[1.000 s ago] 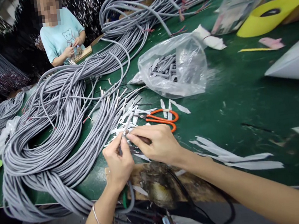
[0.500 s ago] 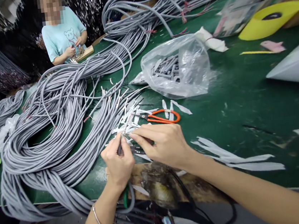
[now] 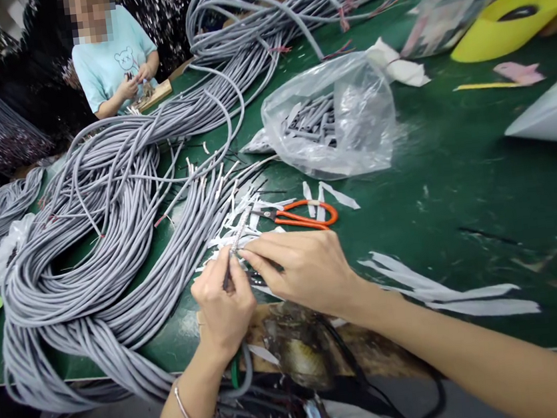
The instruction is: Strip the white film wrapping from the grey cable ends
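My left hand (image 3: 225,302) is closed around a grey cable, thumb and forefinger pinching it close to its stripped end. That end, a pale braided-looking length (image 3: 243,228), points up and away past the fingertips. Coming in from the right, my right hand (image 3: 302,266) pinches at the base of the stripped part; what lies between its fingertips is too small to make out. Just beyond the hands rest orange-handled scissors (image 3: 283,216) among white paper-like strips (image 3: 231,234). A dark tool under my right hand is mostly hidden.
Bundles of grey cable (image 3: 127,253) cover the left of the green table (image 3: 439,204). A clear plastic bag (image 3: 364,125) holds grey cut pieces. White strips (image 3: 439,294) lie to the right, a yellow visor-like object (image 3: 489,30) farther back. Across the table sits a person (image 3: 114,63) working with both hands.
Both hands keep their pinch on the cable and have shifted very slightly. The view has tilted a little, moving the things on the right outward.
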### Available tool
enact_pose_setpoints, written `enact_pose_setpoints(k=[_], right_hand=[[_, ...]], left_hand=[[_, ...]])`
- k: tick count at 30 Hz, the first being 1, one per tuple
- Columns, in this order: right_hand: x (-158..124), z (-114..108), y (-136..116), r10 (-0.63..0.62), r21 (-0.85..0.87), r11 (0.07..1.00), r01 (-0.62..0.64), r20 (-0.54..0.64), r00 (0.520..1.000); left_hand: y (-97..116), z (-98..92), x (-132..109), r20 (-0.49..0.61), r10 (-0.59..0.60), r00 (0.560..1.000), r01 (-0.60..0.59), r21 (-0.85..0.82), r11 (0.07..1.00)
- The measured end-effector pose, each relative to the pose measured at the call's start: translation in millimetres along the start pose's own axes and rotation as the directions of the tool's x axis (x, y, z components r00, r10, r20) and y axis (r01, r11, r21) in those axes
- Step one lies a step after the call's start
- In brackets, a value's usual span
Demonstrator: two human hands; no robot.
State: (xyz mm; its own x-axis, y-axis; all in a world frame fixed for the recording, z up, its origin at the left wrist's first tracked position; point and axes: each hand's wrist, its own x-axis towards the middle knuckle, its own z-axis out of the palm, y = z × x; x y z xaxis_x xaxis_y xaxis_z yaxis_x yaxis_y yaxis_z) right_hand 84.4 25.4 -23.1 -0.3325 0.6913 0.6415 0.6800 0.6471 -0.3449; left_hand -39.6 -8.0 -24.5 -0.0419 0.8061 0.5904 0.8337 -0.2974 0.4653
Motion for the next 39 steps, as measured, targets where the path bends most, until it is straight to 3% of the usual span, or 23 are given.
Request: enact_pose_setpoints(k=[4,7,9,12,15,20,22,25,26,31,33,35,36,39], right_hand=[[2.2,0.9,1.0,0.086,0.143,0.985,-0.092,0.053,0.995],[3.8,2.5,1.2,0.186,0.317,0.919,-0.234,0.175,0.967],[2.7,4.0,0.1,0.216,0.364,0.890,-0.275,0.195,0.957],[-1.3,6.6,-2.3,0.144,0.265,0.954,-0.142,0.011,0.989],[-3.5,8.7,-3.1,0.007,0.124,0.992,0.011,-0.139,0.990],[-0.9,7.1,-5.2,0.140,0.213,0.968,-0.133,-0.018,0.990],[-1.2,6.5,-6.3,0.091,0.179,0.981,-0.076,-0.078,0.993],[-1.9,8.7,-4.5,-0.094,0.062,0.992,0.108,-0.196,0.976],[-1.7,9.9,-3.3,-0.105,0.054,0.991,0.118,-0.203,0.973],[-0.5,8.5,-9.9,0.059,0.134,0.990,-0.040,-0.141,0.988],[-2.3,4.5,-20.3,-0.097,0.136,0.982,0.128,-0.215,0.972],[-4.1,0.9,-28.6,-0.314,0.161,0.915,0.371,-0.294,0.903],[-4.3,-0.1,-30.1,-0.336,0.164,0.903,0.397,-0.306,0.891],[-2.2,1.2,-23.1,-0.117,0.079,0.987,0.139,-0.236,0.965]], left_hand=[[1.7,0.2,0.3,0.001,0.025,1.000,-0.025,0.019,1.000],[2.4,1.6,-0.5,0.004,0.076,0.997,-0.076,0.035,0.997],[2.6,2.4,-0.6,0.006,0.089,0.996,-0.089,0.044,0.995],[2.7,2.3,0.4,0.009,0.045,0.999,-0.045,0.038,0.998],[2.4,1.3,1.6,0.051,-0.039,0.998,0.040,-0.024,0.999],[0.4,1.1,1.0,0.062,-0.053,0.997,0.057,-0.080,0.995],[-0.6,0.4,0.8,0.049,-0.050,0.998,0.054,-0.082,0.995],[-1.6,-1.4,0.7,0.114,-0.109,0.988,0.123,-0.125,0.985],[-1.9,-1.7,0.3,0.135,-0.118,0.984,0.136,-0.131,0.982],[-5.9,-0.2,-2.3,0.111,-0.061,0.992,0.071,-0.082,0.994],[-9.8,-0.2,-0.8,0.156,-0.131,0.979,0.149,-0.108,0.983],[-14.4,-0.8,1.9,0.222,-0.242,0.944,0.282,-0.168,0.945],[-16.6,-1.0,3.0,0.243,-0.292,0.925,0.345,-0.215,0.914],[-21.1,-0.2,3.6,0.258,-0.383,0.887,0.460,-0.410,0.787]])
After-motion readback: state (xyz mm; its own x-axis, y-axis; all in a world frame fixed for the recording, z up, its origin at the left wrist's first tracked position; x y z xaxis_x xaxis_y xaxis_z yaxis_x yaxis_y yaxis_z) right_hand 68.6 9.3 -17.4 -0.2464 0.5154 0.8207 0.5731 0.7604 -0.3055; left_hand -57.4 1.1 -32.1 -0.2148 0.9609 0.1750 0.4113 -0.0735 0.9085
